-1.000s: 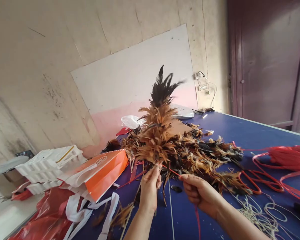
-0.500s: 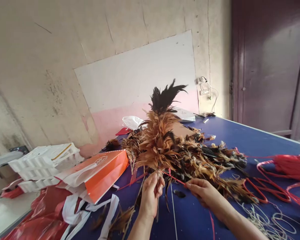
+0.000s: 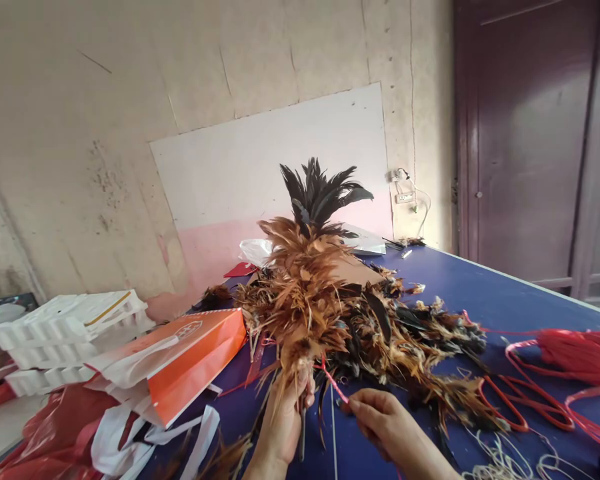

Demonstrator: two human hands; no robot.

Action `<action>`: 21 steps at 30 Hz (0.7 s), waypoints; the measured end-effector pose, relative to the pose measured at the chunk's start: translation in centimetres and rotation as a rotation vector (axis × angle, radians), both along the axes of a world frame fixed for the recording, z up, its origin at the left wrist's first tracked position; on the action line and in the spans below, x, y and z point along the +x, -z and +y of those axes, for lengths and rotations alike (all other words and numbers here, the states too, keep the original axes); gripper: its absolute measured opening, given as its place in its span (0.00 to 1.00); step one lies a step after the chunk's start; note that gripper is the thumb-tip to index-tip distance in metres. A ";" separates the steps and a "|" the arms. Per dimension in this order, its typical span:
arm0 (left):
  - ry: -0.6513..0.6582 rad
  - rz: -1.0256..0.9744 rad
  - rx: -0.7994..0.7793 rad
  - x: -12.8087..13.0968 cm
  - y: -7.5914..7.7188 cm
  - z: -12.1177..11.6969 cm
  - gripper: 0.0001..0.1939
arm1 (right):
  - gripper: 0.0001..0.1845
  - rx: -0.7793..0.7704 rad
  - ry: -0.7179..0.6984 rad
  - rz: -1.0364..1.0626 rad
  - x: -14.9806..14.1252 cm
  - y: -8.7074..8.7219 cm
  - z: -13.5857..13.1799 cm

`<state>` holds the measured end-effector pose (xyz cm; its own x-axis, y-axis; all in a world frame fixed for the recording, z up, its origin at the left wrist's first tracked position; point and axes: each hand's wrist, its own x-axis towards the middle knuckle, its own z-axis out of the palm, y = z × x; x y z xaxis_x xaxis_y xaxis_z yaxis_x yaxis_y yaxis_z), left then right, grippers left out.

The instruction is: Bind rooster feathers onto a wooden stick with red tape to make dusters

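My left hand [image 3: 287, 407] is closed around the lower stem of a feather duster [image 3: 307, 280], which stands upright with brown feathers below and a black tuft on top. A bit of its thin stick shows beneath my fist. From the feathers' base a pink plastic string [image 3: 334, 381] runs down to my right hand [image 3: 380, 420], whose fingers pinch it. Behind the duster, a heap of loose brown and black feathers [image 3: 410, 347] spreads over the blue table [image 3: 445, 280].
An orange and white paper bag [image 3: 195, 367] lies at left, beside white foam trays [image 3: 65, 333] and a red plastic bag [image 3: 55, 427]. At right sit a bundle of pink string [image 3: 580, 357] and tangled pale string [image 3: 505, 460]. A wall socket [image 3: 405, 198] is behind.
My right hand has come down and left, nearer my left hand, with the string now slanting downward. The duster has turned in my left hand, and its black tuft looks wider.
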<state>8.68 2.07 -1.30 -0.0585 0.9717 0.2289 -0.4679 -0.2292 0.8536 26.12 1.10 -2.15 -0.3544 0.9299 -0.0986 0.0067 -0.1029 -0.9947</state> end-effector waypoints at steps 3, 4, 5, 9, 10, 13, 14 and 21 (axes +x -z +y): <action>0.036 0.049 0.020 0.1 0.2 0.1 0.13 | 0.17 0.010 -0.029 0.023 -0.3 -0.6 -0.8; 0.046 0.047 0.000 0.1 0.3 0.2 0.14 | 0.16 0.016 -0.032 0.024 -0.3 -0.8 -1.0; 0.050 0.040 -0.027 0.0 0.4 0.3 0.14 | 0.16 0.023 -0.032 0.019 -0.2 -0.9 -1.1; 0.036 0.015 -0.102 -0.3 0.7 0.8 0.14 | 0.15 0.034 -0.003 0.029 0.5 -1.1 -1.0; 0.033 0.009 -0.104 -0.3 0.7 0.9 0.15 | 0.16 0.027 0.014 0.049 0.7 -1.0 -0.8; 0.010 -0.022 -0.107 -0.4 0.8 1.0 0.15 | 0.17 -0.007 0.065 0.133 1.0 -0.9 -0.5; -0.007 -0.032 -0.109 -0.5 0.8 1.1 0.15 | 0.18 -0.014 0.074 0.162 1.0 -0.9 -0.5; -0.070 -0.033 -0.142 -0.8 1.1 1.3 0.14 | 0.17 -0.016 0.116 0.330 2.1 -1.2 0.1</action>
<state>7.93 3.41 -2.41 -0.1323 0.9875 0.0860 -0.4830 -0.1400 0.8643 28.23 1.19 -0.92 -0.2619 0.9650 -0.0116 -0.3275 -0.1002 -0.9395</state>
